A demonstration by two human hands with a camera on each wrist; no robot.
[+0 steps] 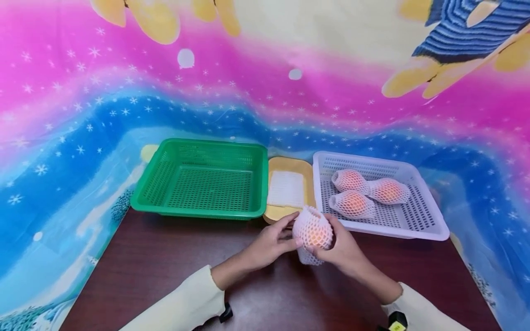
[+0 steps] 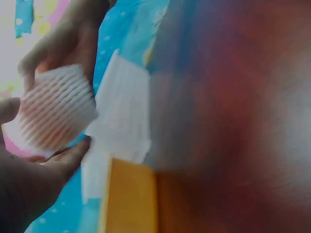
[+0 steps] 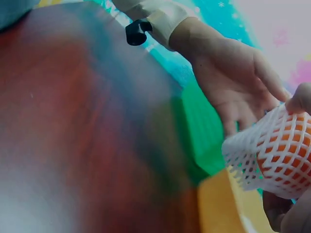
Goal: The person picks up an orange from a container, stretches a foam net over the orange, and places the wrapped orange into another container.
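Observation:
Over the front of the table, both hands hold a round orange-red fruit in a white foam net sleeve. My left hand has its thumb and fingers against the sleeve's left side. On the other side, my right hand grips the wrapped fruit, thumb in front and fingers behind. The sleeve's mesh fills the space between the hands in the left wrist view. Just behind them lies a yellow tray holding a white ribbed stack, probably flat foam nets.
A green basket with nothing in it stands at the left. At the right, a pale lavender basket contains three net-wrapped fruits. The dark wooden table meets a patterned cloth behind and at the sides.

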